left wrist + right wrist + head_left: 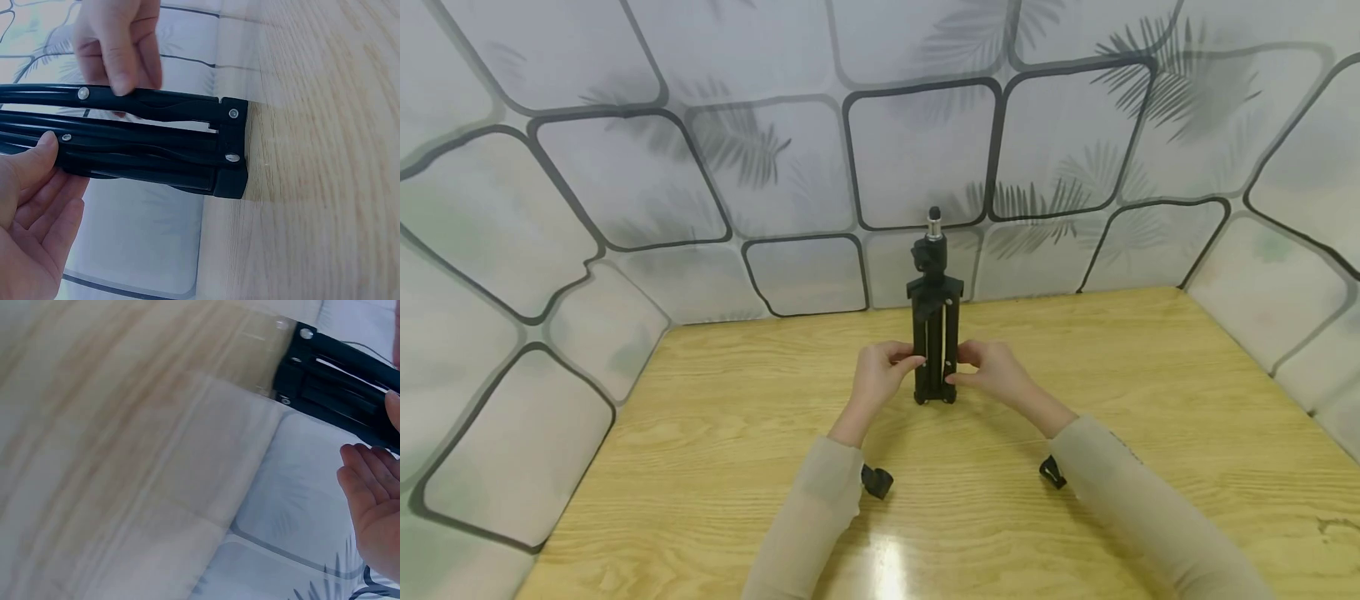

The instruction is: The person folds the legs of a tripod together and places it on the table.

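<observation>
Fingers point(65, 231) on my left hand point(877, 371) are wrapped behind one outer leg of a folded black tripod point(934, 307) with silver rivets, thumb point(34, 162) pressed on the front, so it's a proper pinch. Same deal with my right hand point(996, 371) on the opposite outer leg: thumb in front, fingers behind. So the tripod's basically sandwiched between my two hands, upright, foot end down on the yellowish wood-grain table point(715, 467). Both grips are on the lower part of the legs, a bit above the feet; the black side knob point(922, 254) and shiny silver metal tip point(934, 225) stick up well above my fingers. Just behind it hangs a whitish cloth backdrop point(775, 183) with dark rounded outlines and grey leaf prints. Beige sleeves point(808, 521), btw.
</observation>
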`<state>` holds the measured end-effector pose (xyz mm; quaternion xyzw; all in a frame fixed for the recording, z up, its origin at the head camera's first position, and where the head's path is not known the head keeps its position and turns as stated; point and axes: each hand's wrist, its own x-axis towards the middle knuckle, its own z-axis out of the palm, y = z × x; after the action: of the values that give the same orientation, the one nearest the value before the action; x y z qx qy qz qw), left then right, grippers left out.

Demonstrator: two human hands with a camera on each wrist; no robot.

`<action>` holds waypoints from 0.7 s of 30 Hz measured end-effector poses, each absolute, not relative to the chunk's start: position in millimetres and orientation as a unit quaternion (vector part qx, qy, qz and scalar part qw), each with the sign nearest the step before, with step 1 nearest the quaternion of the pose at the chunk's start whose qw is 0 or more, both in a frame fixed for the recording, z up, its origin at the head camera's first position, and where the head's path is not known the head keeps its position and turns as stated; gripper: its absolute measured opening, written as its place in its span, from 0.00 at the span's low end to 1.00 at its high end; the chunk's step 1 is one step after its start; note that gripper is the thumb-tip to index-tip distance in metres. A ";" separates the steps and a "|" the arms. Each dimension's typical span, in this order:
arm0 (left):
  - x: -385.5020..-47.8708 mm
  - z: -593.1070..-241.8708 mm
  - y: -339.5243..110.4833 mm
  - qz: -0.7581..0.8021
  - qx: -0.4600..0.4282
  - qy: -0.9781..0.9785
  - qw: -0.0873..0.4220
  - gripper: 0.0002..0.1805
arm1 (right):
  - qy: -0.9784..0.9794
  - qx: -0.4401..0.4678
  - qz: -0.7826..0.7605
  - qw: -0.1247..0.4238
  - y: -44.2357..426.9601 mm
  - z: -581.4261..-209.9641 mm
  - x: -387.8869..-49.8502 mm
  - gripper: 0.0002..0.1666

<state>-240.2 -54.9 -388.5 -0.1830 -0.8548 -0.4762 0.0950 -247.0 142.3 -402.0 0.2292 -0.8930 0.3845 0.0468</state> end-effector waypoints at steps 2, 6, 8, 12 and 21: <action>-240.0 -388.9 -55.0 -0.474 -0.182 -0.856 0.097 0.12 | -0.898 0.233 0.372 0.035 142.4 -404.5 -247.8 0.21; -240.1 -389.5 -55.1 -0.470 -0.181 -0.858 0.098 0.12 | -0.912 0.233 0.336 0.022 141.3 -408.5 -248.9 0.18; -240.5 -389.3 -55.1 -0.470 -0.182 -0.858 0.098 0.12 | -0.917 0.235 0.323 0.013 140.5 -409.7 -249.5 0.17; -240.7 -388.6 -55.4 -0.473 -0.179 -0.857 0.095 0.12 | -0.918 0.242 0.314 -0.002 138.4 -411.4 -251.0 0.19; -240.1 -389.1 -55.4 -0.477 -0.178 -0.856 0.087 0.12 | -0.912 0.241 0.331 -0.032 134.2 -412.4 -253.1 0.19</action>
<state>-240.1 -55.4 -389.1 -0.1777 -0.8565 -0.4768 0.0866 -253.1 134.2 -412.4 0.2413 -0.9115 0.3315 -0.0322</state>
